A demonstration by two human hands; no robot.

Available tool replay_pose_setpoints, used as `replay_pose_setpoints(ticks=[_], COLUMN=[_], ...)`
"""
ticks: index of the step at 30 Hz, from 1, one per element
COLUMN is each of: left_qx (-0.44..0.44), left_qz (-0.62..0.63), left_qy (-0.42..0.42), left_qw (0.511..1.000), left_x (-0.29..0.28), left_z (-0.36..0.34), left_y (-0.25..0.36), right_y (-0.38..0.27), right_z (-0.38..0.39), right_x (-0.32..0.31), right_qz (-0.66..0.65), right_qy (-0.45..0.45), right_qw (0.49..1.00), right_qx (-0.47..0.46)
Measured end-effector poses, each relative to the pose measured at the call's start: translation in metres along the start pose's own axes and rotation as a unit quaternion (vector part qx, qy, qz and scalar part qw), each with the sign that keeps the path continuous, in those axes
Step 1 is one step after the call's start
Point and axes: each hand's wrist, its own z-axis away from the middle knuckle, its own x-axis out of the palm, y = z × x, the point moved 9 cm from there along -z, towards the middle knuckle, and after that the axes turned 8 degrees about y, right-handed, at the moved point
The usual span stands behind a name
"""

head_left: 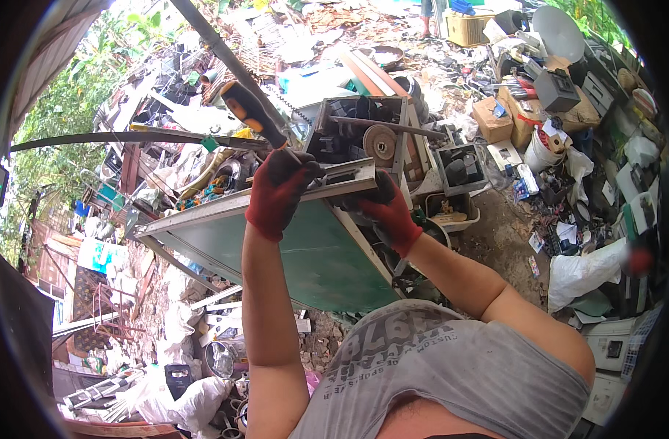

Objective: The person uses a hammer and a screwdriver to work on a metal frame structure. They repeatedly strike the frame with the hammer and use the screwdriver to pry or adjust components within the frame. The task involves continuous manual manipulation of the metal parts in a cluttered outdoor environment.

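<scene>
A framed green panel [305, 256] lies tilted in front of me, with a pale metal frame [203, 212] along its upper edge. My left hand [280, 189], in a red and black glove, is closed at that edge around the lower part of a screwdriver [252, 110]. Its black and yellow handle sticks out up and to the left; the tip is hard to make out. My right hand [390, 218], gloved alike, is closed on the right end of the frame, its fingers partly hidden.
Behind the panel stands an open metal box [316, 146] of dark parts, with a round disc [379, 142] beside it. A long dark bar [217, 47] slants in from above. Scrap heaps surround me, with cardboard boxes [493, 121], a white bucket [545, 152] and a white sack [579, 274] to the right.
</scene>
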Motion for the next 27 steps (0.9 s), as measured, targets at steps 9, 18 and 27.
replay_pose_setpoints(ticks=[9, 18, 27], left_qx=[-0.040, -0.026, -0.084], left_qz=[0.102, -0.032, 0.008], left_qy=[-0.002, -0.027, -0.003], left_qw=[0.994, 0.999, 0.996], left_x=[0.007, 0.003, 0.003], left_z=[-0.001, 0.002, 0.000], left_y=[-0.004, 0.009, -0.012], right_y=[0.000, -0.003, 0.003], right_z=[0.002, 0.005, 0.007], right_x=[-0.003, 0.001, 0.002], right_qz=[0.018, 0.015, -0.006], right_qy=[0.003, 0.006, -0.006], right_qw=[1.000, 1.000, 1.000], right_qx=[0.003, -0.002, 0.003])
